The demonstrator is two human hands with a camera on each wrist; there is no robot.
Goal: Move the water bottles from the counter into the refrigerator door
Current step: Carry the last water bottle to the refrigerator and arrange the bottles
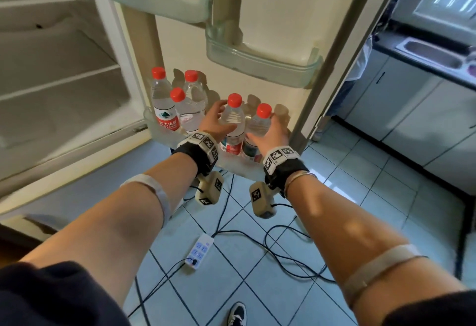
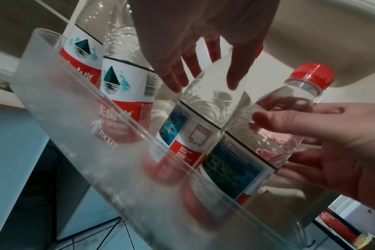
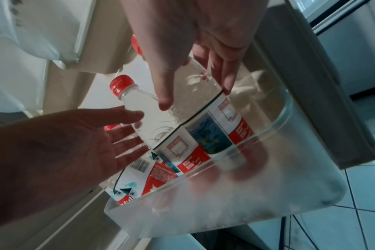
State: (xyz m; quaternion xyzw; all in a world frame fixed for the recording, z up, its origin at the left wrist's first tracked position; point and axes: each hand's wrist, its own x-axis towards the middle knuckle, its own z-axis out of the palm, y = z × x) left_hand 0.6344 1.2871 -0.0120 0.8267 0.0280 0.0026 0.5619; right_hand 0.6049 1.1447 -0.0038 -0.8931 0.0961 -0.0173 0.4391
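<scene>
- Both bottles stand in the bottom door bin (image 1: 164,133): left hand (image 1: 215,122), grip spread, beside one bottle (image 1: 233,122).
- Right hand (image 1: 271,132), fingers straight, flanks the other bottle (image 1: 258,124).
- A careless pull-back could tip either into the three neighbours (image 1: 177,105).

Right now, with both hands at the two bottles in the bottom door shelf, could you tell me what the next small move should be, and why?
Probably draw both hands straight back. The left hand and right hand have fingers spread loosely around the two right-hand bottles, which already stand with their bases inside the bottom door shelf beside three other bottles. Nothing there seems left to place, though the counter is out of view.
</scene>
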